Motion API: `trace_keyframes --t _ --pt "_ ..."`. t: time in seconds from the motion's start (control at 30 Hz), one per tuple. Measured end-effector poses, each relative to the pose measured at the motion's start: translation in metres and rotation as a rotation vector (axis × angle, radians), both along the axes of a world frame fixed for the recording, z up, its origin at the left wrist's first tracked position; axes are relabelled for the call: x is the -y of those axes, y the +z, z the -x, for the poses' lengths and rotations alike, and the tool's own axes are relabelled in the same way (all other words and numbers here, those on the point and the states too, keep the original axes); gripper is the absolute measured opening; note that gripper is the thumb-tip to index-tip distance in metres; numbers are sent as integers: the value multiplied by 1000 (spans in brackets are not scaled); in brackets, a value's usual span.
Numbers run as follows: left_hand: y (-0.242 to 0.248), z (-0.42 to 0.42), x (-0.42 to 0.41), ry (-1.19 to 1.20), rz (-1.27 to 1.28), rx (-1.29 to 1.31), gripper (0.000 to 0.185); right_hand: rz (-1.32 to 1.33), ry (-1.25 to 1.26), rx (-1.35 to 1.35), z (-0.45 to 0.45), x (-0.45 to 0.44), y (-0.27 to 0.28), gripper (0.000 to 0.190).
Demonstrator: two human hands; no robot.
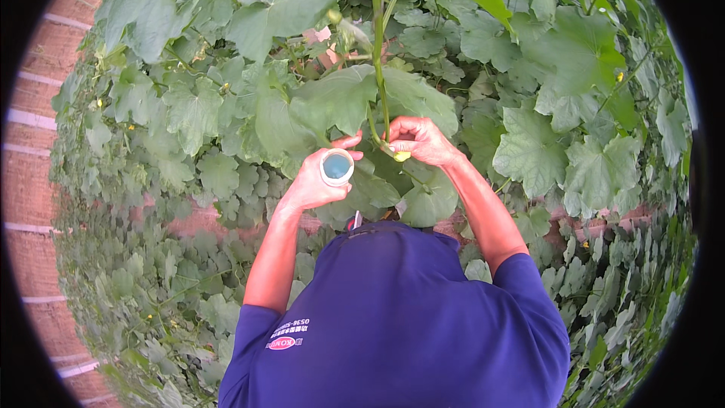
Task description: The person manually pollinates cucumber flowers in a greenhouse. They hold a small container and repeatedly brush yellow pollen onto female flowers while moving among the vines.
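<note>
My left hand grips a small white cup, its mouth facing up at me. Blue-green liquid shows inside the cup. Some left fingertips extend past the cup toward the vine. At the lower end of a green vine stem, my right hand pinches a slender young fruit near its yellow flower. The right fingers curl close behind the stem; their exact contact is partly hidden. Broad lobed leaves hang just above both hands.
Dense climbing foliage surrounds my arms, with small yellow flowers scattered in it. More leafy plants grow behind me on both sides. Along the left edge runs a brownish ground strip crossed by pale bands.
</note>
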State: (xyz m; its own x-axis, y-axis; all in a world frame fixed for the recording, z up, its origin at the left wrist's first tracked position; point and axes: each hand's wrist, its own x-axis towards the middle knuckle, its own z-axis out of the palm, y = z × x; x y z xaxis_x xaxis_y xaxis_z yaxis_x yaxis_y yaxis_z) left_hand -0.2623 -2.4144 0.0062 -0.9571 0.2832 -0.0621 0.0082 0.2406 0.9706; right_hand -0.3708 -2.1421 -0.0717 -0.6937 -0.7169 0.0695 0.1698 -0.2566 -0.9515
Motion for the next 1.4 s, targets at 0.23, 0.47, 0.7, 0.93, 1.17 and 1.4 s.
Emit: trace_keyframes --t 0.23,0.47,0.7,0.93,1.17,1.4 --pt "-7 -9 -8 259 -5 -5 60 38 -205 -165 -4 12 46 27" --pt "2 6 -16 416 13 -125 72 -85 -352 -290 -4 20 103 35" --pt "13 24 -21 503 138 -188 76 -413 -540 -666 -21 25 149 29" --pt "0 39 -30 561 161 -330 73 -606 -656 -970 -36 29 165 26" --pt "-8 55 -41 597 319 -518 71 -718 -723 -1039 -44 35 167 24" --pt "-3 70 -55 546 371 -605 77 -810 -740 -1098 -43 39 162 23"
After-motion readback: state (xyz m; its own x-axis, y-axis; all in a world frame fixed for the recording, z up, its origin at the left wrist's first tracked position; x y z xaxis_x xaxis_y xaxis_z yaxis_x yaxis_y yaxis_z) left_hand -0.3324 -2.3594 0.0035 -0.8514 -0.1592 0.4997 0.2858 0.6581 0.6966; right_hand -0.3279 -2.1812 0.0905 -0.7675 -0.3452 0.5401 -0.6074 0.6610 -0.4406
